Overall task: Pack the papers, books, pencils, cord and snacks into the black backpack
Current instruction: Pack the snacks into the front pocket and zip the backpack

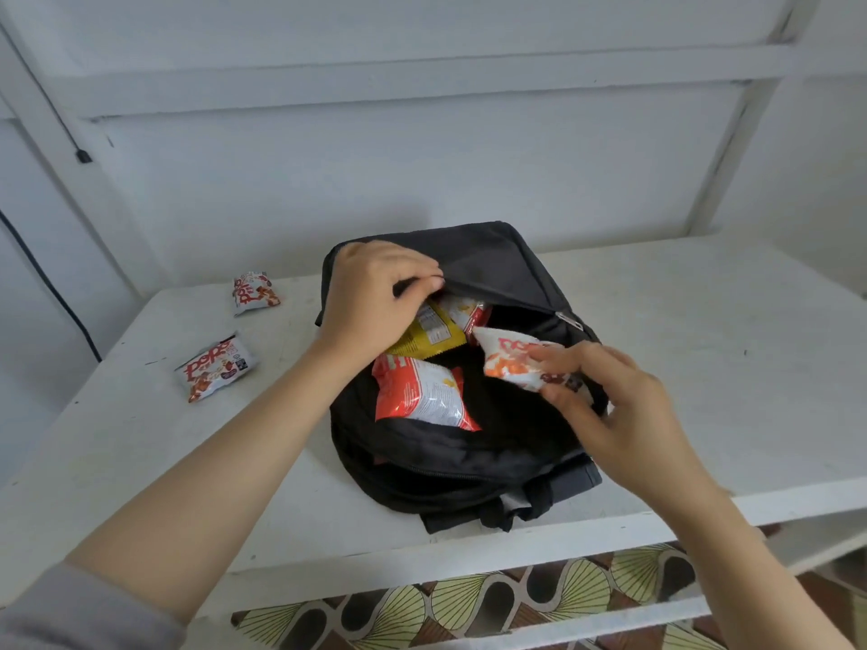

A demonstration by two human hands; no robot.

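On the white worktop (pixel 703 368) the black backpack (pixel 469 466) lies flat, its soft fabric mouth unzipped. Inside sit glossy snacks: a yellow packet (pixel 434 335), a pillow-shaped red-and-white packet (pixel 422 391), and a third packet (pixel 467 312) half under the flap (pixel 492 269). The left hand (pixel 370 293) has its grip pinched on the flap's edge. The right hand (pixel 624 410) has its grip closed round a white packet (pixel 513 361) over the opening. Left of the bag lie a nearer loose packet (pixel 216 368) and a farther loose packet (pixel 255 293).
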